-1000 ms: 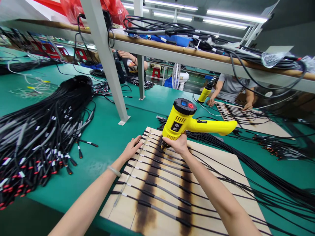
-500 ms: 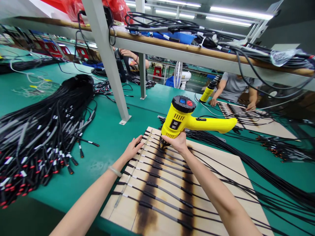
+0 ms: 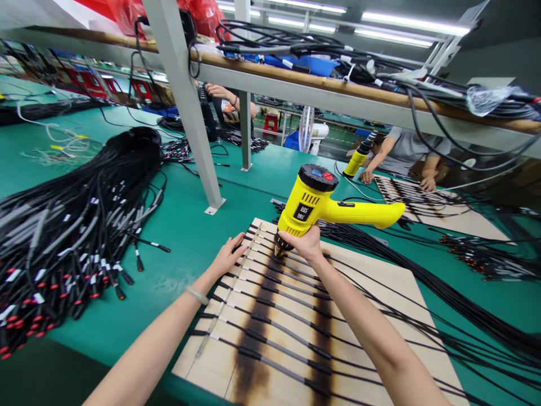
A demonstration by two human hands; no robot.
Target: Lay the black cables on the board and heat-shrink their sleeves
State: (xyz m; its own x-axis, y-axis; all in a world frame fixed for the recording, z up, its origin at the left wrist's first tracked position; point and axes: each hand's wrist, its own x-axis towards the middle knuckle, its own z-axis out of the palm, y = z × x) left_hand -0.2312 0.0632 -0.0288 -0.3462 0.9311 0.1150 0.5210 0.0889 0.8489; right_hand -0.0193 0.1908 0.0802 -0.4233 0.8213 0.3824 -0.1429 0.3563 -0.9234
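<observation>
The right hand [image 3: 305, 243] grips the barrel of a yellow heat gun [image 3: 321, 206], its nozzle pointing down at black cables [image 3: 270, 301] laid in rows across a scorched wooden board [image 3: 380, 270]. The left hand [image 3: 226, 256] lies open and flat, fingers spread, on the cable ends at the board's near-left edge, just beside the nozzle.
</observation>
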